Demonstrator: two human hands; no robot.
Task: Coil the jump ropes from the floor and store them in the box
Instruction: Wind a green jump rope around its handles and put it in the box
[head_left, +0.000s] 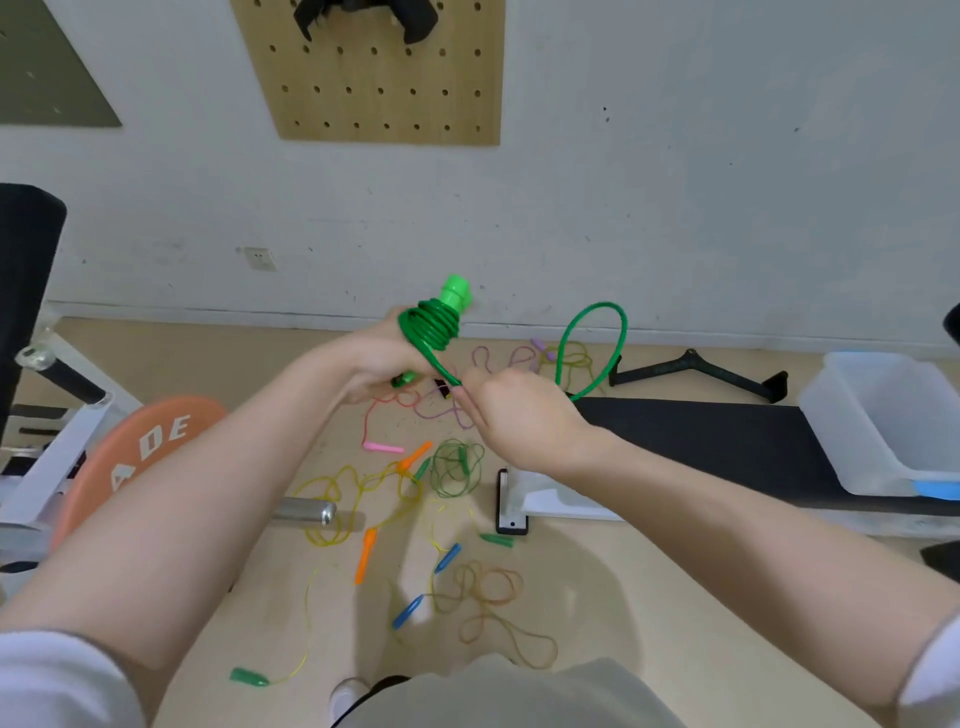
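My left hand (375, 358) grips the green handles of a green jump rope (432, 325), with several turns of the cord wound round them just below the handle tops. My right hand (511, 410) pinches the free cord close to the coil. The rest of the cord arches in a loop (597, 332) to the right. On the floor below lie several loose jump ropes: a pink one (384, 447), a yellow one with orange handles (366, 553), a thin green one (457, 467) and one with blue handles (447, 558). A clear plastic box (883, 415) stands at the right.
The box sits on a black bench (727, 441) running left to right. An orange weight plate (140, 457) and a white metal frame (52, 441) are at the left. A black cable-machine handle (696, 369) lies by the wall. A wooden pegboard (379, 73) hangs above.
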